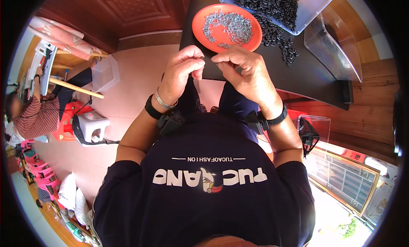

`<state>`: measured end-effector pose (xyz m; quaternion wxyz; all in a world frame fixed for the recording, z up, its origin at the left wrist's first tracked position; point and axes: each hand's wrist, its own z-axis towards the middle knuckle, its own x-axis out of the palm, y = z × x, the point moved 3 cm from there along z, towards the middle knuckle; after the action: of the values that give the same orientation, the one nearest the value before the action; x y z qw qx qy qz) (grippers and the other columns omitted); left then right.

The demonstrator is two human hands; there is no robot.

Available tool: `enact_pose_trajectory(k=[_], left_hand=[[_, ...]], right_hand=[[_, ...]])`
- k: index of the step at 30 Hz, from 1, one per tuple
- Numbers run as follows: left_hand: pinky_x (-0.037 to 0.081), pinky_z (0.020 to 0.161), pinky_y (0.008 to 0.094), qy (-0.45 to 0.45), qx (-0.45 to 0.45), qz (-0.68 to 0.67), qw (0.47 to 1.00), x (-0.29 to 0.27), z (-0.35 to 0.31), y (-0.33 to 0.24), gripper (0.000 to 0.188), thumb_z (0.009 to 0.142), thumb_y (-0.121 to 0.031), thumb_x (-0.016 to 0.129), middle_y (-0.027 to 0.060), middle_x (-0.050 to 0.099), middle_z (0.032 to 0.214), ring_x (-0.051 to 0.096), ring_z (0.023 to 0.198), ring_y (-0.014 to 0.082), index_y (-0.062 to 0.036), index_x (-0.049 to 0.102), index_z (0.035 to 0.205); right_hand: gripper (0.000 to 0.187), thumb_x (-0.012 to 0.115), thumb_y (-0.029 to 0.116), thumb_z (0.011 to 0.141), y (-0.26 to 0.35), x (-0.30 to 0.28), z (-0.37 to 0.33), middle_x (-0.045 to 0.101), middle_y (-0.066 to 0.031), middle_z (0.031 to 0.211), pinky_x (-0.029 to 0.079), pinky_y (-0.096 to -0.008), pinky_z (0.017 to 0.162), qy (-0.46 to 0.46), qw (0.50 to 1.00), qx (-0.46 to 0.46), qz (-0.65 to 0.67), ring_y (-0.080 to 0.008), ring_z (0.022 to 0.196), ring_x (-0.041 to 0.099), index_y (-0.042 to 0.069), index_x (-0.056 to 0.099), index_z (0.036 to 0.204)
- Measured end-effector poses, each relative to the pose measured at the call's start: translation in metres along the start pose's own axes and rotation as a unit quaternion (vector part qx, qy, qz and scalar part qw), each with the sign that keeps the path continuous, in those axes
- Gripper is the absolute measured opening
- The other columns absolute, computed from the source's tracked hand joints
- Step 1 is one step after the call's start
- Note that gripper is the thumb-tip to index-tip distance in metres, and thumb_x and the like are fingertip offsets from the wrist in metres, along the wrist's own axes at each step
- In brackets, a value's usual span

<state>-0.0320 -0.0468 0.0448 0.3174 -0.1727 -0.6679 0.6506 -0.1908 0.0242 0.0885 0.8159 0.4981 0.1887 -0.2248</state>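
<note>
My left hand (pixel 184 73) is closed in a pinch, and a small dark piece (pixel 203 58) shows at its thumb and fingertips. Facing it a short way off, my right hand (pixel 246 71) has its thumb and forefinger pinched together; what they hold, if anything, is too small to make out. Just beyond both hands, an orange-red plate (pixel 198 30) on the dark table (pixel 306 76) bears many small silvery screws (pixel 232 27). To the right of the plate lies a loose heap of small black plastic parts (pixel 275 37).
Behind the heap stands a clear plastic tub (pixel 315 4) filled with similar black parts. An upright clear plastic bin (pixel 330 44) stands at the table's right. On the floor to the left are a white stool (pixel 91 127) and another clear bin (pixel 105 74); a person (pixel 40 112) sits beyond.
</note>
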Motion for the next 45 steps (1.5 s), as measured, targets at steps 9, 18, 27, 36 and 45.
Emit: enact_pose_trajectory(k=[9,18,27,36,45], left_hand=[[0.04,0.058,0.0212,-0.033,0.067,0.092,0.993,0.005,-0.003,-0.006,0.014,0.089,-0.015,0.053,-0.0012,0.05,0.067,0.048,0.059,0.0063,-0.0022,0.055,0.084],[0.041,0.057,0.0229,0.091,-0.084,-0.017,0.992,-0.001,0.002,0.013,0.021,0.093,-0.022,0.046,0.0014,0.049,0.067,0.048,0.06,0.0097,-0.0034,0.051,0.086],[0.04,0.057,0.024,0.078,-0.098,-0.128,0.984,0.005,0.007,0.028,0.02,0.094,-0.023,0.044,0.0022,0.049,0.068,0.048,0.059,0.012,-0.0038,0.05,0.091],[0.041,0.057,0.0258,0.038,-0.046,-0.195,0.979,0.016,0.029,-0.001,0.02,0.094,-0.024,0.044,0.0029,0.05,0.067,0.05,0.059,0.0145,-0.0051,0.052,0.091],[0.042,0.062,0.026,-0.009,0.022,-0.119,0.993,0.027,0.041,-0.012,0.018,0.094,-0.02,0.044,0.005,0.056,0.074,0.054,0.067,0.0146,-0.0042,0.054,0.095]], right_hand=[[0.016,0.061,-0.003,0.084,-0.01,0.023,-0.01,0.066,-0.003,0.09,0.049,-0.0217,0.068,-0.036,0.968,0.164,0.185,-0.0064,0.076,0.06,0.001,0.067,0.099],[0.021,0.063,-0.006,0.078,-0.003,0.016,-0.004,0.064,-0.0078,0.081,0.051,-0.0267,0.061,-0.022,0.999,-0.041,-0.024,-0.0174,0.07,0.064,0.005,0.068,0.096],[0.018,0.062,-0.005,0.08,-0.007,0.017,-0.001,0.063,-0.0077,0.079,0.051,-0.0287,0.062,-0.044,0.997,-0.044,-0.041,-0.0206,0.07,0.065,0.005,0.068,0.093],[0.011,0.061,-0.001,0.082,0.005,0.001,0.022,0.065,-0.0082,0.081,0.052,-0.0291,0.063,-0.11,0.987,-0.062,-0.103,-0.02,0.072,0.066,0.004,0.065,0.091],[0.008,0.059,0.005,0.088,-0.025,-0.008,0.03,0.064,-0.0045,0.081,0.051,-0.0248,0.066,-0.094,0.983,0.133,0.089,-0.0106,0.073,0.063,-0.001,0.06,0.092]])
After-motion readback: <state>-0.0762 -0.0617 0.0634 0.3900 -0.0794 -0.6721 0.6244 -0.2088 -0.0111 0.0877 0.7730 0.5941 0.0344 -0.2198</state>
